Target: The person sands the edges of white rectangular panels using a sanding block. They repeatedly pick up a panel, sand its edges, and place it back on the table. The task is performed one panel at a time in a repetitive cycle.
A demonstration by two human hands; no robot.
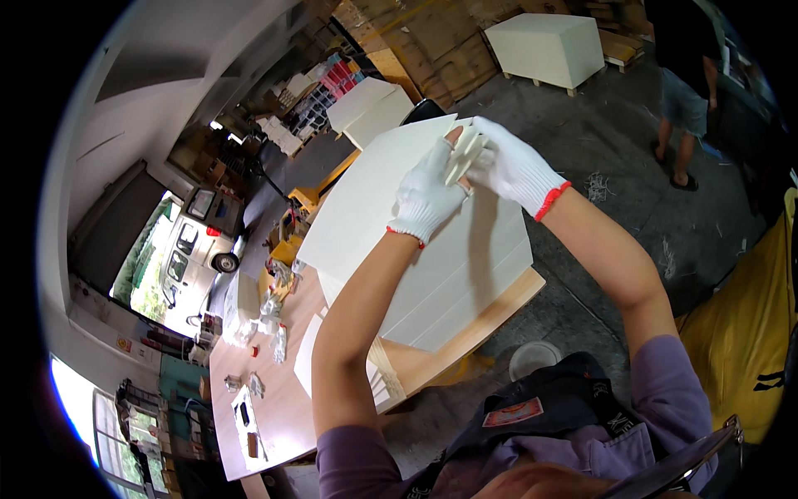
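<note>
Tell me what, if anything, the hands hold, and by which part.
The left hand and right hand seem to hold off-white pieces between them; the gripped part cannot be told.

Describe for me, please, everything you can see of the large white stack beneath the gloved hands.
The large white stack looks like paper or thin board: flat-topped and straight-edged, with angled corners and lines along its near side that suggest layers. Its top is partly shaded. It lies flat, its near side resting on a pale wooden surface. The left hand and right hand are over its far part; whether they touch it is unclear.
</note>
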